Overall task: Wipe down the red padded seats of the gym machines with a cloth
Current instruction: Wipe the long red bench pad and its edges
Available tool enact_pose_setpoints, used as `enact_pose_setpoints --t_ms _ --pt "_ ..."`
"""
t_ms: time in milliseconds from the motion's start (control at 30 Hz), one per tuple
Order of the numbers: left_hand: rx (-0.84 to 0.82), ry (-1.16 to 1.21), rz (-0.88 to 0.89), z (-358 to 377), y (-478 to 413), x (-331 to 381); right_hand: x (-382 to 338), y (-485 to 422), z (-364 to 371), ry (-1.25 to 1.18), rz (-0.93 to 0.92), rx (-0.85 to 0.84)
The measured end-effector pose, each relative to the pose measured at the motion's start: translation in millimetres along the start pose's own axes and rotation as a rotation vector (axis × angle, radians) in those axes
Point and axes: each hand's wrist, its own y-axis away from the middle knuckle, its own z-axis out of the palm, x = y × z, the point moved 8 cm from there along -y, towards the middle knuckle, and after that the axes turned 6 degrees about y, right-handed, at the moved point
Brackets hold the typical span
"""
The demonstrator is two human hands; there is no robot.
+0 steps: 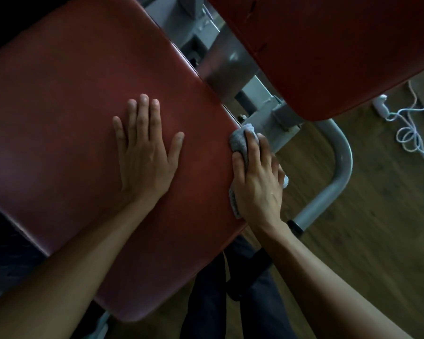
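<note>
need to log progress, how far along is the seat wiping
Done: cannot tell, no wiped area shows. In hand: right hand presses the grey cloth on the right edge of the red seat; left hand lies flat on it. Left: the second red pad, untouched.

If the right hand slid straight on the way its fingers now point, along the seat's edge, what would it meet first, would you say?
Probably the grey metal bracket just beyond the cloth that the right hand grips at the red seat edge. The second red pad lies farther; depth is unclear.

A tangled white cable (411, 133) lies on the wooden floor (367, 241) at three o'clock, beside a grey steel tube (338, 172).
</note>
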Motion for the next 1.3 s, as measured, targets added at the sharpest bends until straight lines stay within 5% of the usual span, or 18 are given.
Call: enact_pose_setpoints --t_ms 300,933,1300 --pt "0.006 -0.015 0.022 1 -2 0 -13 -11 0 0.043 0.129 0.105" --pt "0.147 -0.084 -0.099 -39 -91 -105 -216 -155 39 0.106 -0.181 0.116" --pt "0.183 -0.003 -0.132 -46 -104 -109 -279 -193 49 0.018 -0.333 0.078"
